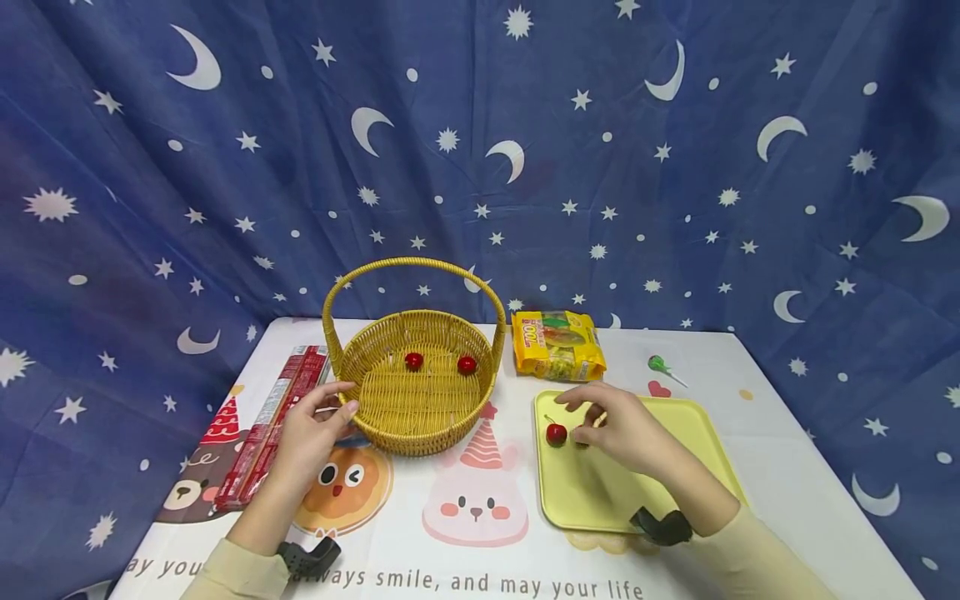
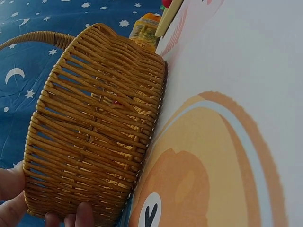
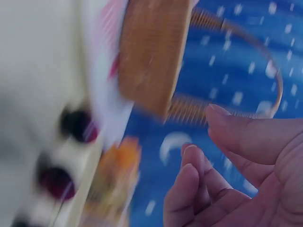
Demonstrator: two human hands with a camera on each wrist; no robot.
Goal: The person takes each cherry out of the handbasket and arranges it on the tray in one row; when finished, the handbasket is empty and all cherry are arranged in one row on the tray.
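Observation:
A woven basket (image 1: 427, 442) with a tall arched handle stands on the table, two red cherries (image 1: 467, 365) inside. My left hand (image 1: 318, 429) grips its left rim, thumb at the rim and other fingers against the outer wall; these fingers (image 2: 84, 215) show low in the left wrist view. Above a yellow tray (image 1: 645, 508) hovers my right hand (image 1: 618, 425), thumb and fingers apart with nothing between them. On the tray near its left edge lies a cherry (image 1: 556, 434); another dark red cherry (image 3: 57, 183) is partly hidden by the hand in the head view.
Behind the tray sits a yellow candy bag (image 1: 558, 346). A green lollipop (image 1: 660, 365) lies to its right. Long red-wrapped packets (image 1: 273, 425) lie left of the basket, beside my left forearm. A blue star-patterned curtain (image 1: 480, 167) closes off the back and sides.

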